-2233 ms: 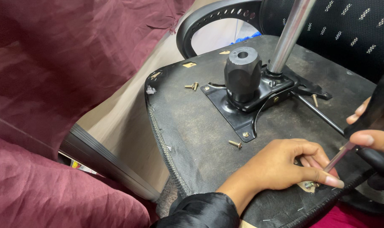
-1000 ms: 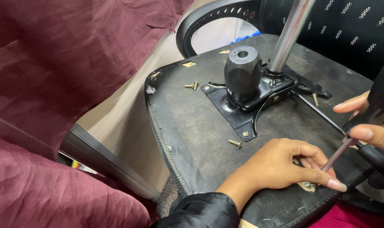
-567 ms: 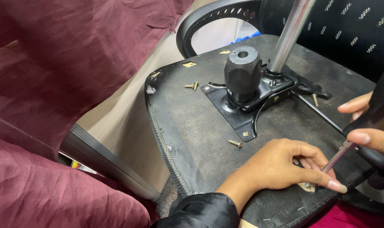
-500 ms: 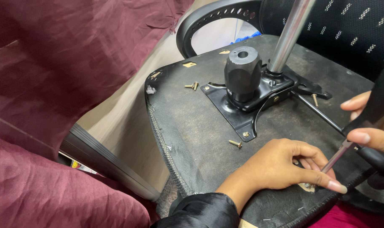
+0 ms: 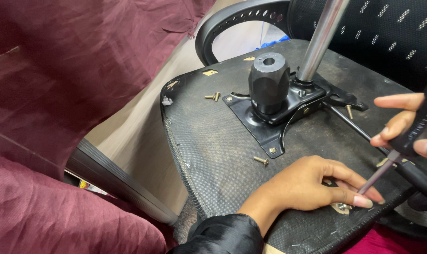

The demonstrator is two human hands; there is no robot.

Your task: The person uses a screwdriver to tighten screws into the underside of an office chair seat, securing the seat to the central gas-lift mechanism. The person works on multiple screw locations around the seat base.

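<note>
We found our left hand (image 5: 307,188) laid flat on the underside of the upturned chair seat (image 5: 213,155), fingers extended and closed together, the fingertips steadying a small bolt with washer (image 5: 342,207) near the seat's front edge. Our right hand (image 5: 403,129) was wrapped around the dark handle of a screwdriver (image 5: 380,174), thumb and fingers closed on it, with the shaft angled down so that its tip met the bolt just beside the left fingertips.

We judged the main risk to be a slip of the tip. The shaft stood tilted rather than square to the bolt head, and any sideways push could drive it off the head and into the left fingers, which lay touching the work. A tilted drive could also start the bolt crooked in its hole or chew the head.

Several loose parts lay about. One brass-coloured screw (image 5: 261,160) rested just in front of the black mounting plate (image 5: 270,122), another (image 5: 212,96) near the seat's far left edge, and a third (image 5: 348,111) beside the plate's right arm; any of these could roll off the sloping seat. The black knob (image 5: 269,82) and the chrome gas column (image 5: 319,40) stood on the plate. A thin black lever rod (image 5: 354,126) ran from the plate toward the right hand and crowded the space available for turning the handle. Maroon cloth (image 5: 82,70) hung to the left, clear of the work.
</note>
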